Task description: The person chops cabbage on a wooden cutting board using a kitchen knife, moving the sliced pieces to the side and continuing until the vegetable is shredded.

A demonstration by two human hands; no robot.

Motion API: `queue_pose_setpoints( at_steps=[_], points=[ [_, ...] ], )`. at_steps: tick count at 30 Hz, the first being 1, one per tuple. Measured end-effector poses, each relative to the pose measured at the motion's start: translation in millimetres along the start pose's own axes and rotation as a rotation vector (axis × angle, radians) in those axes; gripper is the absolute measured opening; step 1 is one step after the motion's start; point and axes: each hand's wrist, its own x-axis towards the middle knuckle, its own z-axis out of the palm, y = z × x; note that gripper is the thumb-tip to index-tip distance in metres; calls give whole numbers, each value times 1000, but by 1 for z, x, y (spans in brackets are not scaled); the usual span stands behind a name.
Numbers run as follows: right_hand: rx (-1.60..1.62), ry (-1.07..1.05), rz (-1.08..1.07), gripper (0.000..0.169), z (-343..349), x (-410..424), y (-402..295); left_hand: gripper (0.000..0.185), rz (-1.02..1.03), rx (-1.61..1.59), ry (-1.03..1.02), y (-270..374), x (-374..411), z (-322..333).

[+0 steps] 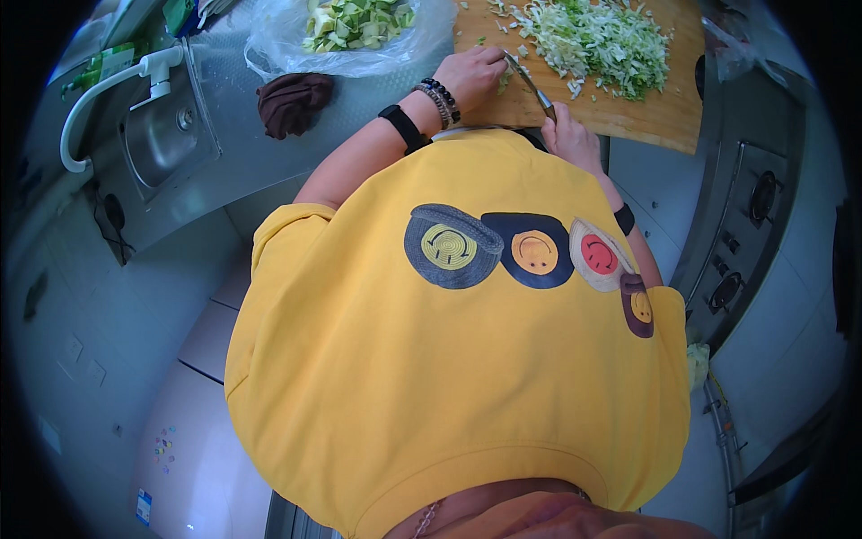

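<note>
My right hand (571,138) grips the handle of a kitchen knife (533,86) over the near part of the wooden cutting board (646,124). The blade slants away up and left, its far end beside my left hand's fingers. My left hand (471,73) rests on the board, fingers bent over a bit of green cabbage (504,81) that they mostly hide. A heap of finely shredded cabbage (599,47) lies on the far right of the board, with loose shreds around it. To the left, an open clear plastic bag (269,50) holds cut cabbage pieces (360,25).
A crumpled dark brown cloth (293,104) lies on the counter (232,74) left of my forearm. Further left are a sink (161,145) and a white faucet (84,108). On the right is a gas stove (744,222), with a plastic bag (737,40) beyond the board's edge.
</note>
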Motion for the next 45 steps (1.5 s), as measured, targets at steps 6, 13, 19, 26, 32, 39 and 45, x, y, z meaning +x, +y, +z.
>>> queue_pose_setpoints(
  at_steps=[6,13,19,26,32,39,45],
  points=[
    [-72,-27,-11,26,-8,4,-6,19,-2,-35,-12,0,0,0],
    [-110,37,-15,24,22,12,3,21,-26,-27,-58,1,1,2],
    [-13,17,11,24,21,17,-2,24,-40,-34,-77,-2,-2,3],
    [95,16,71,23,9,5,6,24,-47,-8,-97,-1,-3,1],
    [25,-4,21,24,-2,-3,-2,23,-43,-44,-50,-3,-2,4],
    [-101,-64,26,24,-6,1,-8,23,-43,-63,-48,-2,-2,5],
    [-92,4,11,23,11,3,-4,23,-51,-64,-67,-1,-1,5]
  ],
)
